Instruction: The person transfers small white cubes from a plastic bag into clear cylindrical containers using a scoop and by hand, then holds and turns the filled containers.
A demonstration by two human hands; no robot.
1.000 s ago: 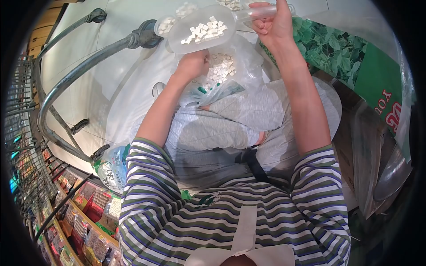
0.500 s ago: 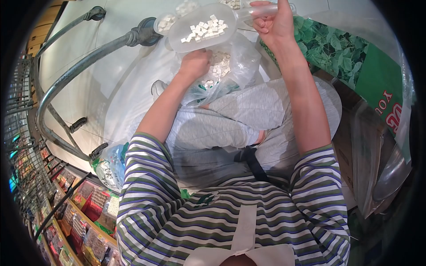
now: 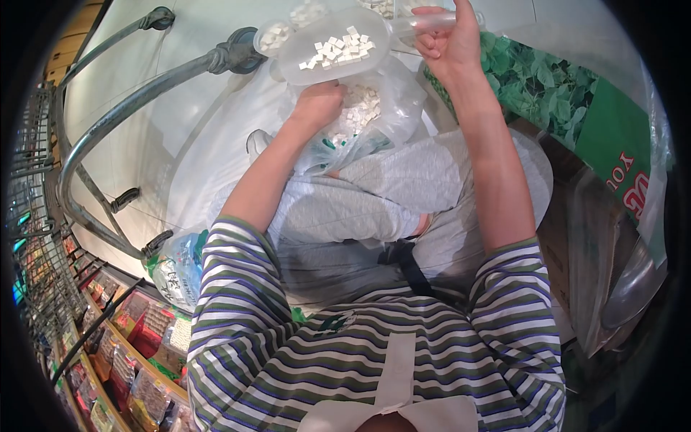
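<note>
Scoop (image 3: 293,52), broad and translucent, hangs level over the far part of the plastic bag (image 3: 399,97), and here we are, a loose batch of white cubes (image 3: 338,52) sitting across its middle, a clear strip along its left edge! The right hand (image 3: 450,47) has it by the handle (image 3: 410,23), out beyond the scoop's right edge, fingers wrapped beneath and thumb up along the far side: a firm grip.

Over to the left hand (image 3: 322,102), tucked in at the bag's left edge, just beneath the scoop's near rim. Fingers curled inward, tips hidden; whether they pinch the film, I cannot tell. Inside the bag, another heap of cubes, spread toward its near edge.

Past the scoop's far-left edge, a small tub (image 3: 259,45) of white pieces on the floor (image 3: 191,83), with more white pieces lined up along the far side. Near side of the bag: crossed legs in grey trousers (image 3: 392,173).

Wider now! Left, a metal cart frame (image 3: 108,133) on casters; right, a green leaf-printed panel (image 3: 536,75); down the near-left, shelves of packaged goods (image 3: 147,327).
</note>
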